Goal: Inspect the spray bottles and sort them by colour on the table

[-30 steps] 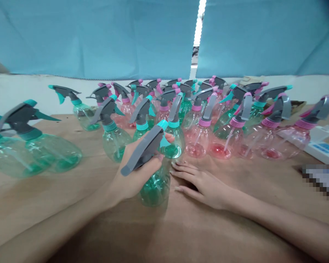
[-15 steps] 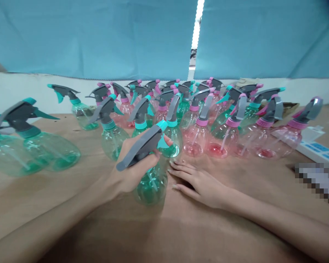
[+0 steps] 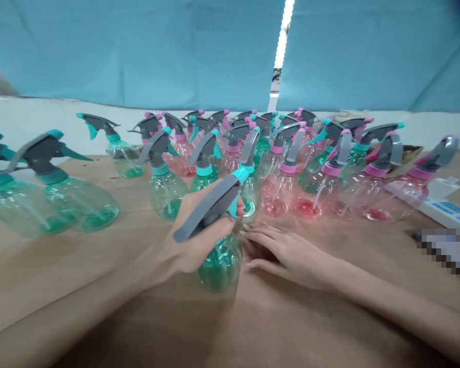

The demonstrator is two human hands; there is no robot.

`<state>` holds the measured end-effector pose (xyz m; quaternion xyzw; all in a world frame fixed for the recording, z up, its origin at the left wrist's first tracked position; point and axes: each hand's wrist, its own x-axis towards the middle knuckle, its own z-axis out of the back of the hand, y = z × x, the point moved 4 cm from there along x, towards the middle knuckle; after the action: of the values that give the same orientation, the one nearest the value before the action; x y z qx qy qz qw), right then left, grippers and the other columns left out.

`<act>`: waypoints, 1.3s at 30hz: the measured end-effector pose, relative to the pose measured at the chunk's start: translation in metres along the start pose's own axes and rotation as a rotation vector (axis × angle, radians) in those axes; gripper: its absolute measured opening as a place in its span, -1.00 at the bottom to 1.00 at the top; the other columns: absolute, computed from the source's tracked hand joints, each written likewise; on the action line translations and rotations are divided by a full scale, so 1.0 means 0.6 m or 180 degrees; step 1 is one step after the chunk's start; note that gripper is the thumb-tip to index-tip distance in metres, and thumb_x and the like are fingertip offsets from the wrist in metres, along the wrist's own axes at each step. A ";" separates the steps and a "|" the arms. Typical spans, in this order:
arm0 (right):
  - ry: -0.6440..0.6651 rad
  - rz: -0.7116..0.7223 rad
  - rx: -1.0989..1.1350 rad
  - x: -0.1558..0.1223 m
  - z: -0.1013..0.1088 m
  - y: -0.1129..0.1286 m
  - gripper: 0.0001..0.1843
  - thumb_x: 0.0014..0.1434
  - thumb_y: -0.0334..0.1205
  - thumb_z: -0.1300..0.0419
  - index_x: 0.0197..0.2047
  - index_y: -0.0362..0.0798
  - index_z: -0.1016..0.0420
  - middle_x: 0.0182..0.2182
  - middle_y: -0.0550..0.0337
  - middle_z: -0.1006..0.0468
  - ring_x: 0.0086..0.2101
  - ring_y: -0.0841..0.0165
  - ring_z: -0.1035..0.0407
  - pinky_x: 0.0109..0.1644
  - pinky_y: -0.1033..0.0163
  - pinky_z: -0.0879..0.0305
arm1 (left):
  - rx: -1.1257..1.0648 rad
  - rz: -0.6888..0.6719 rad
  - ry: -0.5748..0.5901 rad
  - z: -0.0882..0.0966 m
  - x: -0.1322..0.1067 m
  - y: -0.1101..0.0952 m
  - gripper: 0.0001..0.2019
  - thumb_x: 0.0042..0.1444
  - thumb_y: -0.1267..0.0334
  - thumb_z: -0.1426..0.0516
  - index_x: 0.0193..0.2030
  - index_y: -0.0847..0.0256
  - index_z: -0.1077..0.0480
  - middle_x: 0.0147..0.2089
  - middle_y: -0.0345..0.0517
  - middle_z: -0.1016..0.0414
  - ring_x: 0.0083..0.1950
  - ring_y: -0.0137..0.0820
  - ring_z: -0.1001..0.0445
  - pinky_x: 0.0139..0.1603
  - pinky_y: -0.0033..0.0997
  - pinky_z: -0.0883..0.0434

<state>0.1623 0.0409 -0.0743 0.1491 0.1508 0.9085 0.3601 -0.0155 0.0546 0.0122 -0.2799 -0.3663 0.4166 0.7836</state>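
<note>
My left hand (image 3: 199,230) is wrapped round the neck of a green spray bottle (image 3: 220,266) with a grey trigger head and teal nozzle. The head leans up and to the right, and the fingers hide the collar. My right hand (image 3: 287,250) rests on the brown tabletop with its fingers stretched out, just right of that bottle and holding nothing. Beyond the hands stand a green spray bottle (image 3: 168,191) and a clear pink spray bottle (image 3: 278,191), among several more of both colours.
Two green spray bottles (image 3: 88,202) stand at the left. At the right lie a white and blue box (image 3: 444,204) and a pixelated flat object (image 3: 448,250). A blue cloth (image 3: 157,56) hangs behind a low white wall (image 3: 42,120).
The view has shifted slightly, so most things sit a little further right. My left hand keeps its hold on the green spray bottle; my right hand stays flat on the table.
</note>
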 end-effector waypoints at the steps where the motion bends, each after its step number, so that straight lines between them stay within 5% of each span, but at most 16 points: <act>1: 0.0008 -0.0012 0.0014 -0.002 0.005 0.002 -0.35 0.30 0.15 -0.07 0.29 -0.11 -0.26 0.21 -0.10 -0.38 0.18 0.07 -0.28 0.22 -0.07 -0.25 | -0.0129 0.0018 0.0052 -0.002 -0.001 -0.005 -0.85 0.05 0.35 -0.03 -0.29 0.11 -0.40 -0.50 -0.31 -0.29 -0.50 -0.43 -0.27 -0.50 -0.43 -0.24; 5: -0.0038 -0.0136 0.0036 -0.010 0.025 0.017 -0.20 0.18 0.28 -0.13 0.30 -0.09 -0.22 0.18 -0.13 -0.41 0.13 0.01 -0.34 0.14 -0.10 -0.30 | -0.0425 0.0111 -0.0059 -0.002 -0.007 -0.014 -0.73 0.06 0.37 -0.04 -0.10 0.11 -0.39 -0.43 -0.31 -0.31 -0.50 -0.45 -0.22 -0.48 -0.42 -0.23; 12: -0.0224 -0.0312 0.0415 -0.009 0.039 0.065 -0.14 0.17 0.22 -0.20 0.37 -0.02 -0.04 0.20 -0.11 -0.39 0.12 0.01 -0.35 0.11 -0.10 -0.34 | -0.0104 0.0100 -0.0309 0.000 -0.017 -0.008 -0.88 0.16 0.27 -0.07 -0.17 0.12 -0.39 -0.43 -0.29 -0.34 -0.40 -0.40 -0.32 -0.34 -0.38 -0.32; 17: -0.0473 -0.0374 0.0549 0.012 0.043 0.102 -0.13 0.11 0.19 -0.27 0.34 0.01 -0.08 0.22 -0.08 -0.36 0.14 0.01 -0.32 0.13 -0.10 -0.31 | 0.0168 0.0066 -0.0434 0.014 -0.033 -0.014 -0.84 0.20 0.22 -0.09 -0.09 0.09 -0.38 -0.39 -0.29 -0.33 -0.38 -0.42 -0.31 -0.32 -0.42 -0.32; 22: -0.0506 -0.0416 0.0395 0.045 0.037 0.144 -0.27 0.10 0.18 -0.28 0.20 -0.07 -0.25 -0.04 -0.05 -0.56 -0.05 0.03 -0.47 -0.02 -0.03 -0.38 | 0.0290 -0.0003 -0.0465 0.037 -0.056 -0.016 -0.88 0.23 0.17 -0.07 -0.19 0.12 -0.36 -0.45 -0.31 -0.28 -0.44 -0.44 -0.28 -0.39 -0.43 -0.29; 31: -0.0766 -0.0274 0.0061 0.122 -0.005 0.220 -0.16 0.04 0.36 -0.20 0.18 -0.07 -0.24 -0.18 -0.03 -0.57 -0.20 0.01 -0.51 -0.24 -0.01 -0.43 | 0.0535 0.0232 -0.0673 0.117 -0.117 0.010 -0.76 0.23 0.06 -0.11 -0.07 0.12 -0.37 -0.38 -0.26 -0.46 -0.34 -0.34 -0.45 -0.30 -0.37 -0.38; 35: -0.0699 -0.0121 -0.0001 0.166 -0.020 0.257 -0.26 0.07 0.34 -0.20 0.09 -0.06 -0.31 -0.20 -0.01 -0.57 -0.20 0.03 -0.51 -0.22 0.00 -0.42 | 0.0399 0.0350 -0.0738 0.166 -0.143 0.041 -0.53 0.17 -0.03 -0.16 0.16 0.07 -0.29 -0.11 -0.13 -0.55 -0.08 -0.21 -0.52 -0.09 -0.26 -0.45; 39: -0.0562 -0.0212 -0.0058 0.215 -0.029 0.274 -0.31 0.09 0.34 -0.17 0.06 -0.06 -0.34 -0.22 -0.02 -0.58 -0.23 0.04 -0.51 -0.24 0.02 -0.40 | 0.0302 0.0491 -0.0877 0.213 -0.172 0.079 -0.33 0.11 -0.07 -0.19 0.32 0.03 -0.12 0.23 0.00 -0.38 0.18 -0.11 -0.41 0.11 -0.14 -0.42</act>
<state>-0.0344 0.0143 -0.0067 0.2202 0.1150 0.8807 0.4034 -0.1793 0.0068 0.0151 -0.2101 -0.4276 0.5267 0.7039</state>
